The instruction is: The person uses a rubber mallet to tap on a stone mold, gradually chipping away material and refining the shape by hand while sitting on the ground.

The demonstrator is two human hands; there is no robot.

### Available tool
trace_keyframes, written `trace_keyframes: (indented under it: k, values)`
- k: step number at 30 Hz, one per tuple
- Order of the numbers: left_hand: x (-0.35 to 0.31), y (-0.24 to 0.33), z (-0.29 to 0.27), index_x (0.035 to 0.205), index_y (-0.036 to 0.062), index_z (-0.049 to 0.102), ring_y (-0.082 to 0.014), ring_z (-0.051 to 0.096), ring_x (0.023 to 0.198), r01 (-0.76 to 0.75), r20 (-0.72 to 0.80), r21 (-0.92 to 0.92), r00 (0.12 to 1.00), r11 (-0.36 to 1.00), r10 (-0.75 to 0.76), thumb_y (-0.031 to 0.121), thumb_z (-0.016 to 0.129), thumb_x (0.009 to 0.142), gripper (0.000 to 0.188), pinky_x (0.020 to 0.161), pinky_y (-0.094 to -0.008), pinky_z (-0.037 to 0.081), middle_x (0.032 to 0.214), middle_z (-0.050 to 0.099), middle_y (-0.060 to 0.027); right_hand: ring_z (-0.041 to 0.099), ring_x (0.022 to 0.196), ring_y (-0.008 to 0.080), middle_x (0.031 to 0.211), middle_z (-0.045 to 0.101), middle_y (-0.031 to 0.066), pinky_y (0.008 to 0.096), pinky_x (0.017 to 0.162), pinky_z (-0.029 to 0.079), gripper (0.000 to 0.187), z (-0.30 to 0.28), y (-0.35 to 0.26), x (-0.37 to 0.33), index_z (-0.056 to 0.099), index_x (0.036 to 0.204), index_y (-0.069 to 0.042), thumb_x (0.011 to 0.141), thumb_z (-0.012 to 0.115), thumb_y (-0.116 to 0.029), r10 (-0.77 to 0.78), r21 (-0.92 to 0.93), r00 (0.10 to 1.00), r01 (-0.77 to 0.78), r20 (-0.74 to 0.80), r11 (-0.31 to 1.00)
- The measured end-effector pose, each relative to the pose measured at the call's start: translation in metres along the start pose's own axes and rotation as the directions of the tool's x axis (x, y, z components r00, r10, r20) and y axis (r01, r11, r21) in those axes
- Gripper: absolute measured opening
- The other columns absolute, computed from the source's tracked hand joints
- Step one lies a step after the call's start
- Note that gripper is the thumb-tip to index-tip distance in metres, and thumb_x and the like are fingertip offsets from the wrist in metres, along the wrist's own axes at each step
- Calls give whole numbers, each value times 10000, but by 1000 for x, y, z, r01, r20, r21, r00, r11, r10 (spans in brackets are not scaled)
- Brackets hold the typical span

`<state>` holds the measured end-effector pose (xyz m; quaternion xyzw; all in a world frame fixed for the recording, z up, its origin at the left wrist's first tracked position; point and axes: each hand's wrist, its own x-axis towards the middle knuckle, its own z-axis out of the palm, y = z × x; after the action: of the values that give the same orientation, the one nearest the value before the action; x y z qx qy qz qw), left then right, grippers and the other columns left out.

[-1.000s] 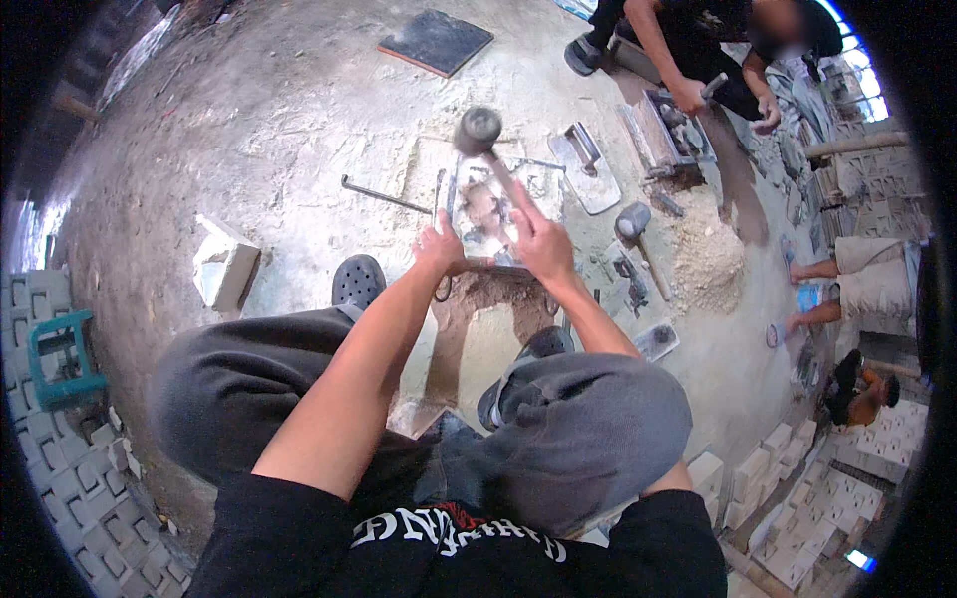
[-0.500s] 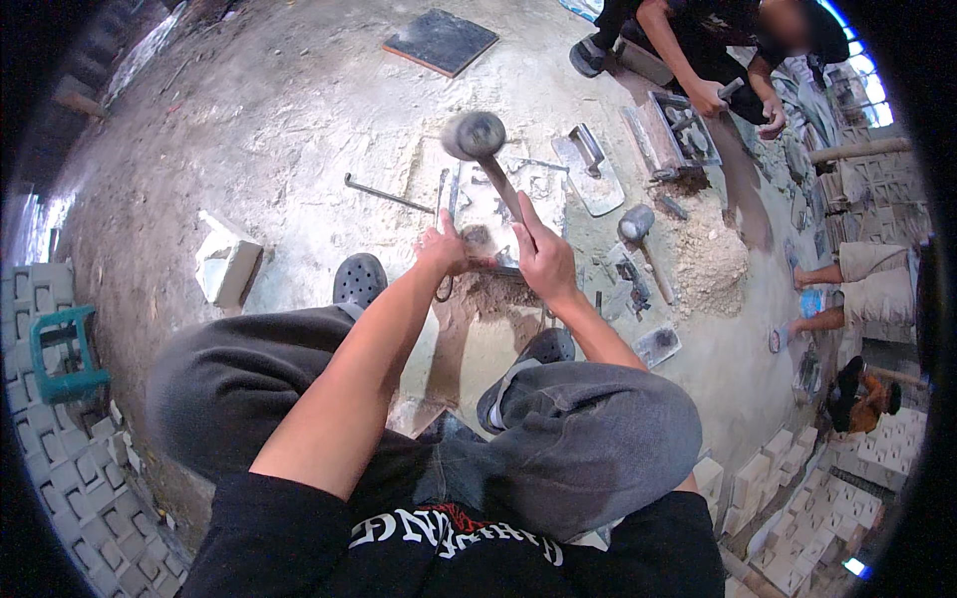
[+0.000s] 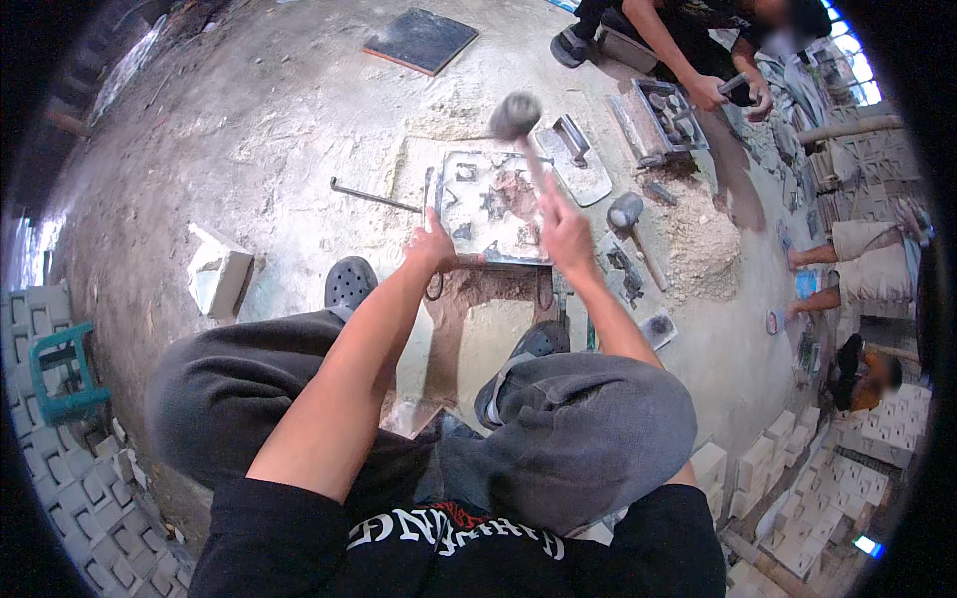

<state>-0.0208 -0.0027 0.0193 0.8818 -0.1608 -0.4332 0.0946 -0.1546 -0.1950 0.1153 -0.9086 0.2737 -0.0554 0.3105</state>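
My right hand (image 3: 568, 237) is closed around the wooden handle of a mallet. Its dark round head (image 3: 515, 116), blurred by motion, is raised over the far side of a flat rectangular mould (image 3: 478, 231). Pale powder and dark and reddish cut-out shapes cover the top of this mould. At its near left corner, my left hand (image 3: 431, 245) grips the frame, the thumb along the near edge and fingers up the left side. Loop handles show below the near edge. A thin metal rod (image 3: 374, 195) lies just left of the mould.
To the right are a trowel-like float (image 3: 576, 164), a second mallet (image 3: 626, 209) and a pale powder heap (image 3: 703, 249). Another person crouches at the far right by an open metal box (image 3: 673, 115). A pale block (image 3: 219, 269) and dark square slab (image 3: 422, 40) lie left and far.
The mallet in my right hand has swung to the right, uncovering more of the mould's top. My left hand stays at the mould's corner. The whole view has shifted slightly.
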Motion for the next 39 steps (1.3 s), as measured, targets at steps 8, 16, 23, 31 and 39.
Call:
trace_keyframes:
  k: [8, 16, 23, 31, 39]
  values:
    - [22, 0, 11, 1591, 78, -192, -524, 367, 1425, 17, -63, 11, 998, 1000, -16, 829, 806, 549, 1626, 1169, -626, 273, 1578, 234, -385, 690, 784, 466, 844, 698, 270, 466, 669, 542, 505, -5, 25, 1, 455, 1528, -163, 1039, 537, -256, -137, -92, 984, 126, -117, 988]
    - [20, 15, 12, 1590, 79, -189, -533, 379, 1413, -32, -46, -37, 998, 999, 31, 828, 807, 550, 1623, 1161, -610, 306, 1573, 251, -377, 665, 671, 443, 762, 687, 222, 516, 618, 512, 479, 5, 28, -16, 497, 1498, -238, 1031, 541, -337, -97, -40, 982, 92, -159, 995]
    - [20, -10, 2, 1527, -32, -261, -498, 352, 1437, -2, 37, -18, 999, 1000, 3, 796, 848, 525, 1709, 1179, -466, 353, 1540, 213, -446, 694, 739, 442, 821, 685, 259, 493, 617, 513, 491, -2, -1, -32, 480, 1513, -184, 1039, 541, -296, -144, 58, 974, 157, -173, 986]
    - [16, 1, 6, 1556, 33, -236, -534, 367, 1419, 17, -4, -4, 1000, 1000, -17, 821, 817, 543, 1661, 1167, -551, 342, 1569, 205, -410, 702, 757, 437, 833, 689, 276, 476, 617, 520, 467, -17, 18, -16, 522, 1472, -105, 1050, 525, -305, 12, 129, 949, 30, -314, 991]
    - [15, 3, 5, 1527, -33, -251, -547, 283, 1451, -20, 44, -53, 999, 998, 22, 790, 859, 514, 1714, 1198, -510, 298, 1548, 121, -476, 675, 753, 490, 834, 686, 289, 552, 666, 526, 499, -7, 52, -22, 514, 1486, -204, 1020, 540, -382, -61, -128, 994, 48, -94, 991]
